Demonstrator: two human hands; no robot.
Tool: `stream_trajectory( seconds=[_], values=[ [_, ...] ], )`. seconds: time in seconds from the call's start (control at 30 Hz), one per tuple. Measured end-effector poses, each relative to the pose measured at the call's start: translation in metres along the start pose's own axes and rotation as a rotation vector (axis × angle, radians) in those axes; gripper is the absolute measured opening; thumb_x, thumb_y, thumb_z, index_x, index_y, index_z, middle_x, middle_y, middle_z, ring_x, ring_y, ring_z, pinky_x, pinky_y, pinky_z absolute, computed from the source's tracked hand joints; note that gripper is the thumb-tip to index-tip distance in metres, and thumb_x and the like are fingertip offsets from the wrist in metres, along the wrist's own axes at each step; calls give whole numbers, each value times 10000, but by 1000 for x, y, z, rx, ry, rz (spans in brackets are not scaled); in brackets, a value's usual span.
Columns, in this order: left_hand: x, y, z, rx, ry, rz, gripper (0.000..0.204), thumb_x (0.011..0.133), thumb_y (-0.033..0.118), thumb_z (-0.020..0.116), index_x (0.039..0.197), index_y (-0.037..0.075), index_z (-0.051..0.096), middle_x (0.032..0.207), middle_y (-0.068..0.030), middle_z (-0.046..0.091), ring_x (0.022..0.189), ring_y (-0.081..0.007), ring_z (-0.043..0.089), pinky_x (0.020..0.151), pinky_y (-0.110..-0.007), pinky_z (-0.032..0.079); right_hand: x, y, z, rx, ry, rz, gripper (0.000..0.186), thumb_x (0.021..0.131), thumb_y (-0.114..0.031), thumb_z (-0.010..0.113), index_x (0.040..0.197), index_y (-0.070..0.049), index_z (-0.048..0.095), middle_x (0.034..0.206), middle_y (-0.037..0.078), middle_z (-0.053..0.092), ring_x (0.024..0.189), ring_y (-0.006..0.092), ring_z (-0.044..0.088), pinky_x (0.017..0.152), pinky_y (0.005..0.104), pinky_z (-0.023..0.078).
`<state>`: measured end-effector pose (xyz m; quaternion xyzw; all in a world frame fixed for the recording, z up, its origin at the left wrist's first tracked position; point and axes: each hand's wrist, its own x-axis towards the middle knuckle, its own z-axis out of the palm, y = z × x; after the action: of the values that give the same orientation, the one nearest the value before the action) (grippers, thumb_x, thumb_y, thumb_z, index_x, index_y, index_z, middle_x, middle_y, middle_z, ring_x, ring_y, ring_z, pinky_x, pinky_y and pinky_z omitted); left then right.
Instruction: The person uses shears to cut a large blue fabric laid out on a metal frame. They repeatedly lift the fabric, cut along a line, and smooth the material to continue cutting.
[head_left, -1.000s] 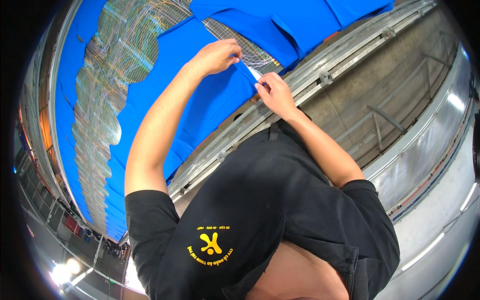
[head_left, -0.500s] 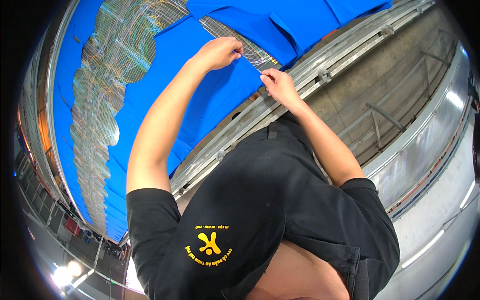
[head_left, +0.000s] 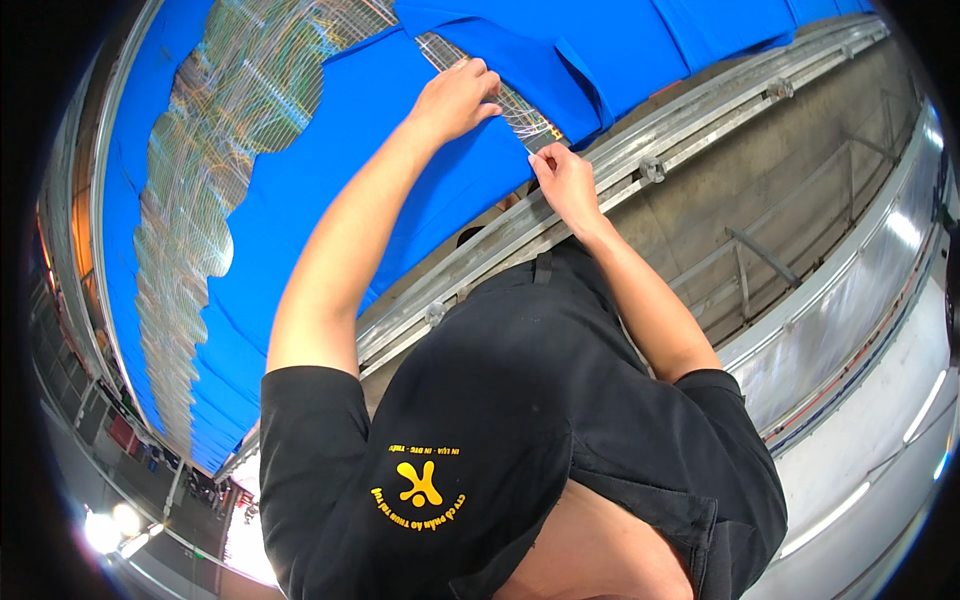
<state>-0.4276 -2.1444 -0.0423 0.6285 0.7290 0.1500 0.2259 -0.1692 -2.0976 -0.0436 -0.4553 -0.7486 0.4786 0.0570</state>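
Observation:
A blue fabric panel (head_left: pixel 360 130) lies on a long table whose surface (head_left: pixel 270 75) is covered with fine coloured lines. My right hand (head_left: pixel 567 185) pinches the panel's near right corner between thumb and fingertips, beside the metal rail. Further along the same edge is my left hand (head_left: pixel 455 100), its fingers bent and a gap showing between thumb and forefinger. It hovers over or lightly touches the edge; which of these I cannot tell. Past that edge, a strip of the lined surface separates this panel from a second blue fabric piece (head_left: pixel 540 75) with a raised fold.
A metal rail (head_left: pixel 690 150) with bolted fittings runs along the table's near side. Beyond it lie a grey floor (head_left: pixel 800 190) and the edge of another long table (head_left: pixel 820 340). More blue panels with wavy edges stretch away to the left.
My left hand has loosened its pinch on the panel's edge, its thumb and forefinger now parted. The right hand keeps the corner. The whole view has shifted slightly.

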Motion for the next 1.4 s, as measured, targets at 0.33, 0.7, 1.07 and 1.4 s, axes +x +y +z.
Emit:
stream_trajectory(
  seconds=[0.33,0.7,1.07,1.4],
  values=[
    [-76,50,94,186,448,-526,873,1061,626,519,1672,29,340,1744,-270,266,1630,-439,221,1313,-620,139,14,15,10,-249,-41,-129,283,995,-280,756,962,-4,704,820,192,748,764,369,744,737,460,574],
    [-104,120,131,-158,351,-252,898,1042,645,500,1669,23,341,1740,-266,280,1639,-442,193,1329,-582,128,54,43,-87,-65,7,-96,332,1021,-275,762,1153,28,731,967,100,758,885,180,700,841,343,568],
    [-25,-12,71,232,638,-930,809,1093,585,464,1691,61,318,1740,-316,229,1624,-492,193,1310,-633,133,120,9,-100,-325,-88,-219,504,940,-305,835,1256,35,638,884,142,705,804,299,666,787,441,559],
    [58,-62,19,274,613,-868,783,1091,691,363,1709,210,340,1762,-276,199,1631,-490,164,1287,-700,89,141,70,-121,223,-278,121,190,1076,-210,701,1138,-32,683,805,-21,633,688,64,585,636,249,507]
  ],
)
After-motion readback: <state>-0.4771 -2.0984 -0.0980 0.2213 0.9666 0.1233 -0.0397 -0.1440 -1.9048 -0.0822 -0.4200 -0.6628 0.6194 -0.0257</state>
